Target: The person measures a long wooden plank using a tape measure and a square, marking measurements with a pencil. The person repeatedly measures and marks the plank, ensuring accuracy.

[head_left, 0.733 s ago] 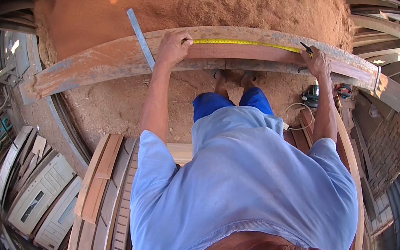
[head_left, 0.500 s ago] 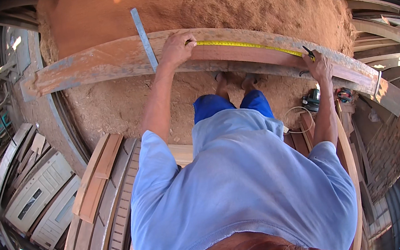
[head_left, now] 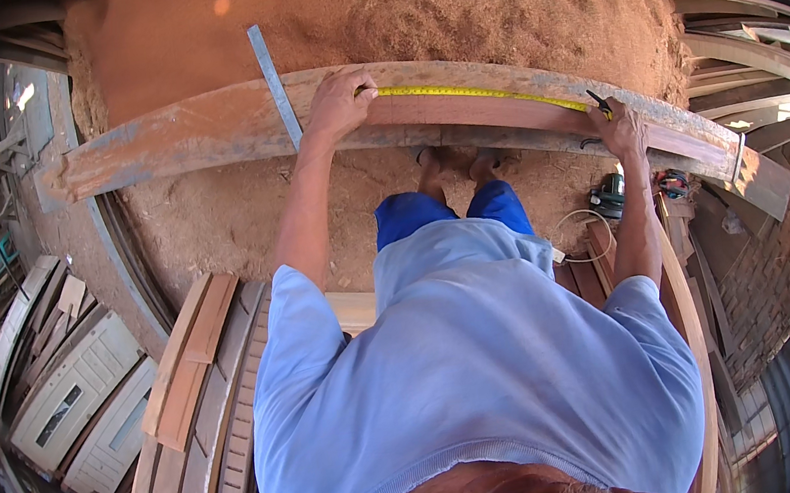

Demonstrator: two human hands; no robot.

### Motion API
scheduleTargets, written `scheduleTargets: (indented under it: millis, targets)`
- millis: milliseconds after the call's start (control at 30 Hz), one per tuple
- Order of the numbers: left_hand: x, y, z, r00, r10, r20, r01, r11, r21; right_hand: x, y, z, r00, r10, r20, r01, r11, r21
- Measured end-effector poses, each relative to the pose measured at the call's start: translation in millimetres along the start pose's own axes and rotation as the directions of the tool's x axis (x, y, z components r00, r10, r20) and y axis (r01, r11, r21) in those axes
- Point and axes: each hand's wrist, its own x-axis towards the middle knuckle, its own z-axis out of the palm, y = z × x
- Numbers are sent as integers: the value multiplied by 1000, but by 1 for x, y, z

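A yellow tape measure [head_left: 475,92] is stretched along a reddish-brown plank [head_left: 458,116], which lies on a long weathered beam [head_left: 171,136]. My left hand [head_left: 342,106] pinches the tape's left end against the wood. At the other end, my right hand [head_left: 621,130] is closed around the tape measure's body, mostly hidden by the fingers. A slim black object [head_left: 599,104], perhaps a pen, sticks up from the right fingers. Just left of my left hand, a flat grey metal strip [head_left: 270,75] lies across the beam, its lower end behind my forearm.
Sawdust [head_left: 483,5] is heaped beyond the beam. Below its right part sit a dark green power tool [head_left: 608,195] and a pale cord [head_left: 575,215]. Stacked boards [head_left: 197,372] stand at lower left, near white panelled doors [head_left: 74,388]. More timber [head_left: 740,61] lines the right.
The whole view has shifted slightly left and down. Both hands keep their hold, and the tape stays stretched along the plank.
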Motion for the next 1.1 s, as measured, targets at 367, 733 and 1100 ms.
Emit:
scheduleTargets:
  millis: [367, 733, 1100]
  targets:
    - [-1, 2, 0, 1000, -16, -10, 16, 999, 39, -1, 1, 1, 1000, -16, -16, 16, 1000, -9]
    - [3, 23, -7, 1000, -23, 8, 23, 999, 27, 3, 14, -7, 997, -9, 83, 4, 998, 57]
    - [11, 31, 22, 1000, -19, 8, 18, 1000, 23, -1, 33, -7, 999, -28, -45, 29, 999, 18]
